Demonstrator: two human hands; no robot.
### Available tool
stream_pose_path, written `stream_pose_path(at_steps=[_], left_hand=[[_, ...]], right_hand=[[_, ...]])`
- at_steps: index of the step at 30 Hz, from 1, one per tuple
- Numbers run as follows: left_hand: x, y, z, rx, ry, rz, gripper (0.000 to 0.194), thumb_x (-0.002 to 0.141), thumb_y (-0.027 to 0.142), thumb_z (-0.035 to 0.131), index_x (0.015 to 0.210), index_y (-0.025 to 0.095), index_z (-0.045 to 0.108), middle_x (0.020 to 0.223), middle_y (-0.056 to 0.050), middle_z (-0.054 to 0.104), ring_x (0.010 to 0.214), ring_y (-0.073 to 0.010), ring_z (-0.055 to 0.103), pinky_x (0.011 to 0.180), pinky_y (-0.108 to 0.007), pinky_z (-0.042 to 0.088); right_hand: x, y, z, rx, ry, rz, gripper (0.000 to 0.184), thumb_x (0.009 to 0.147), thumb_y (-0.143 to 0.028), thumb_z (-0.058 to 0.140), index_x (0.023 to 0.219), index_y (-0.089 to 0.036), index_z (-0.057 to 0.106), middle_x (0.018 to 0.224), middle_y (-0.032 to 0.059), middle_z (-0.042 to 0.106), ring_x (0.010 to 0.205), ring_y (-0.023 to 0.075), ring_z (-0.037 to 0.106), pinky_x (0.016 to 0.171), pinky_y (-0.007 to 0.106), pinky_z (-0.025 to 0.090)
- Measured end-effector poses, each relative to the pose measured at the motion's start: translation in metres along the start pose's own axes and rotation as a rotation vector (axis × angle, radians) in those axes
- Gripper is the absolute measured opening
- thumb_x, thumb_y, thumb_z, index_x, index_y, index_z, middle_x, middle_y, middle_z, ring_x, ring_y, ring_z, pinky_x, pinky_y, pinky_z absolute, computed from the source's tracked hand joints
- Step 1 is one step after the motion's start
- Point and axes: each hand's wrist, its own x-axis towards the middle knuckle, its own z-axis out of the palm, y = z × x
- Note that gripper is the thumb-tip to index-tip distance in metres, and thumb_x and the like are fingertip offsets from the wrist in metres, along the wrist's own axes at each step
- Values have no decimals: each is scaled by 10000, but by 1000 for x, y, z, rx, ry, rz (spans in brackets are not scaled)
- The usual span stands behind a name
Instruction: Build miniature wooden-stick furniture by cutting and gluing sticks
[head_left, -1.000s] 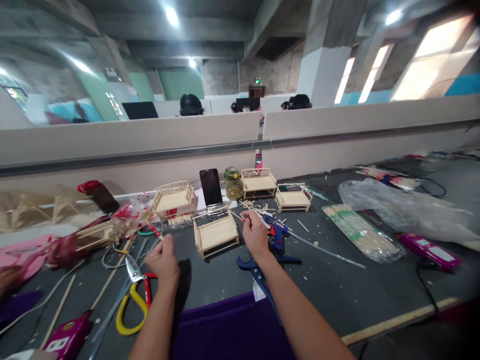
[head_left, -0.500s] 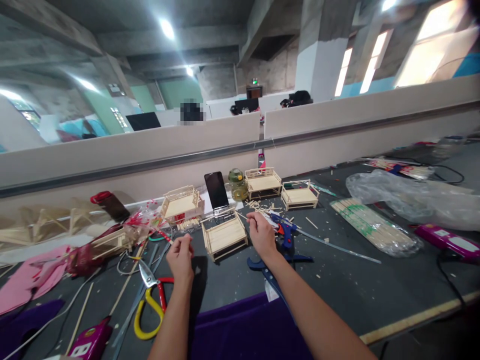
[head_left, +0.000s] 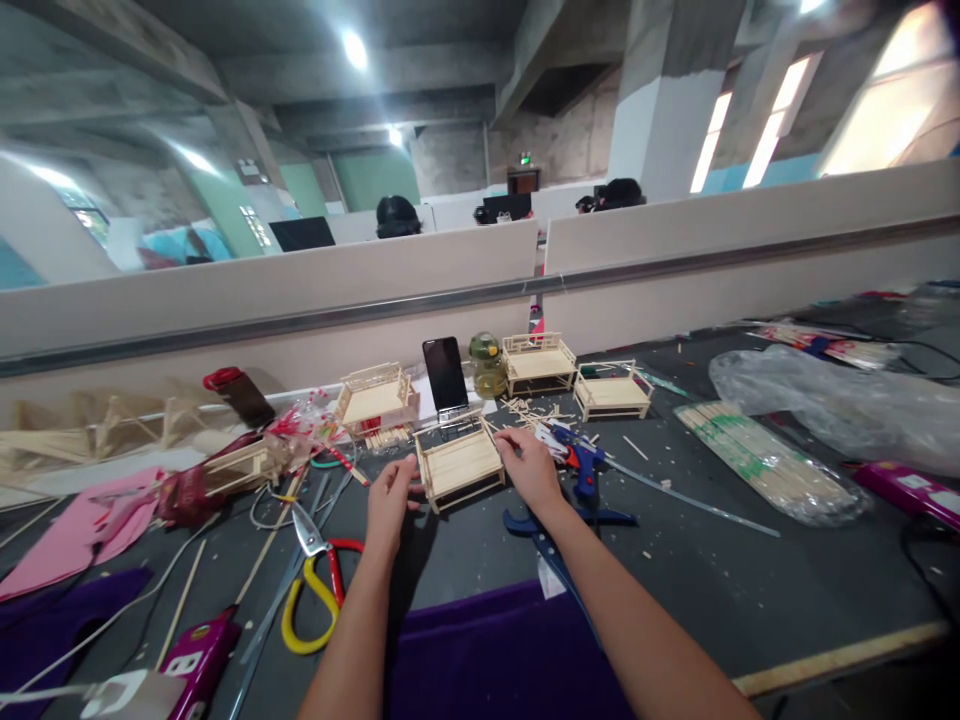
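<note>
Spreading across the whole lower view, a dark grey table (head_left: 750, 590), backed at its far edge by a pale partition wall (head_left: 225, 300). Lying toward the right edge, a crumpled clear plastic sheet (head_left: 840, 405), and just beside it a clear packet of bamboo sticks (head_left: 757, 460) printed with green. Covering the near edge at the middle, a purple cloth (head_left: 487, 660). Resting left of the cloth, yellow-and-red-handled shears (head_left: 319, 580); right of the wrist, blue pliers (head_left: 555, 540) and a blue glue gun (head_left: 581, 458).

Sitting near the middle of the table, toward its far edge, a small stick bench (head_left: 459, 463): pale bamboo, a flat slatted seat framed by thin rails, low open sides, short legs, standing upright and level. Standing behind it, three more benches of the same make (head_left: 375, 397), (head_left: 536, 362), (head_left: 611, 392), with a dark phone (head_left: 444, 373) propped upright and a small yellowish jar (head_left: 487, 365) between them.

Reaching in from the near edge, the left hand (head_left: 390, 500), fingers pinching the bench's left end. Meeting it from the other side, the right hand (head_left: 529, 468), fingertips closing on the bench's right end. Gripping the bench between both hands, on the table surface.
</note>
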Motion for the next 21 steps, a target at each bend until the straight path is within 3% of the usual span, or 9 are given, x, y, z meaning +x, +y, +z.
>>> stream_pose_path(at_steps=[7,13,21], left_hand=[[-2,3,2,-8,-21,-2,488,697,624,637,842,158,636,759,-12,629,552,-115,589,459,-209,470],[1,3,-1,-19,18,-17,493,723,630,599,851,156,639,771,-29,652,559,-127,581,465,-227,475],[8,-4,-7,-60,82,-43,575,718,670,562,908,138,667,815,-76,698,638,-165,618,519,-247,458]], right_hand=[[-1,2,4,52,-56,66,239,871,-316,478,927,-211,686,797,32,716,731,190,655,674,278,473],[0,2,4,125,-114,92,250,873,-343,486,788,-209,680,666,7,690,604,155,632,578,236,460],[-5,-2,8,256,-214,80,227,878,-338,492,804,-205,659,635,-7,681,583,144,666,545,221,483]])
